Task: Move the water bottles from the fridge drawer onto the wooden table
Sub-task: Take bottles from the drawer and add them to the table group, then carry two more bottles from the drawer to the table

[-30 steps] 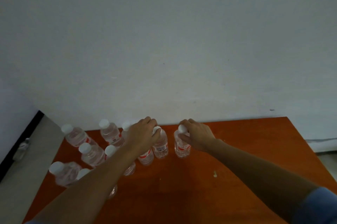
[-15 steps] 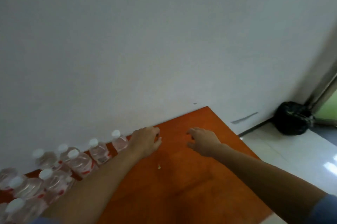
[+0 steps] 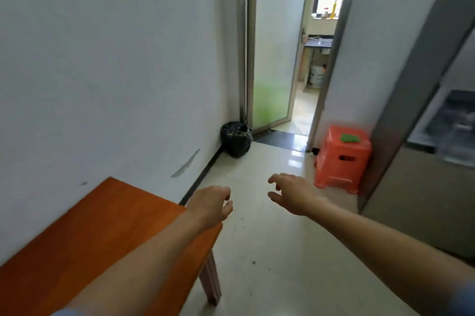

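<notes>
— Where are the person's hands?

— Both reach out in the lower middle of the frame. The left hand [image 3: 210,206] hovers over the right corner of the wooden counter [image 3: 90,233], its grip loosely curled and holding nothing. The right hand [image 3: 293,193] is over the pale floor [image 3: 270,251], its grip spread, thumb and fingers apart, empty too.

— And the water bottles?

— The fridge drawer [image 3: 455,130] shows at the right edge, in the grey fridge [image 3: 411,200]. Its contents are too blurred to tell as bottles.

— Anything else?

— An orange plastic stool [image 3: 343,161] with a green item [image 3: 349,138] on top stands just beside the fridge. A black bag [image 3: 236,139] sits in the corner by the glass door [image 3: 272,58].
</notes>
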Demonstrator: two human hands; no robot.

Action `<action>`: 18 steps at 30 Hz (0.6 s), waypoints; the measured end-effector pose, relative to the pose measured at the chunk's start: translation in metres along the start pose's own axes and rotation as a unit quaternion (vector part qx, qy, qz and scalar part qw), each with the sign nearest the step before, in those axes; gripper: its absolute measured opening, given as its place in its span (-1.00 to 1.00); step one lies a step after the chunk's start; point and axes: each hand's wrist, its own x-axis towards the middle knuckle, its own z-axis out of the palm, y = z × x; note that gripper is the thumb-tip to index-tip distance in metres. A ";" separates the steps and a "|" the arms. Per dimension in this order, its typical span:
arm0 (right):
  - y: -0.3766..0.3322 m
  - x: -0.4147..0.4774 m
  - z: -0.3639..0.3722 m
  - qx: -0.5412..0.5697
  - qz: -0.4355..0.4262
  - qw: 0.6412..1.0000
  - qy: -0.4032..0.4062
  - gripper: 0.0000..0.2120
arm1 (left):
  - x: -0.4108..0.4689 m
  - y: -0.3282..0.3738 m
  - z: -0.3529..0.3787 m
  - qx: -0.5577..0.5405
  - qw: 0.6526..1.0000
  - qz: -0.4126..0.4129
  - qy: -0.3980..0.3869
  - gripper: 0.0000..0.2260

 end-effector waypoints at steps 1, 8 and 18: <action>0.026 -0.007 -0.003 0.004 0.026 1.000 0.006 -0.61 | 0.019 0.018 0.005 0.002 1.000 0.019 -0.006 -0.78; 0.186 -0.042 -0.016 0.033 0.187 0.981 0.030 -0.62 | 0.155 0.135 0.043 0.026 0.986 0.159 -0.041 -0.77; 0.386 -0.090 -0.065 0.027 0.392 0.917 0.074 -0.62 | 0.347 0.325 0.087 -0.013 0.932 0.352 -0.089 -0.81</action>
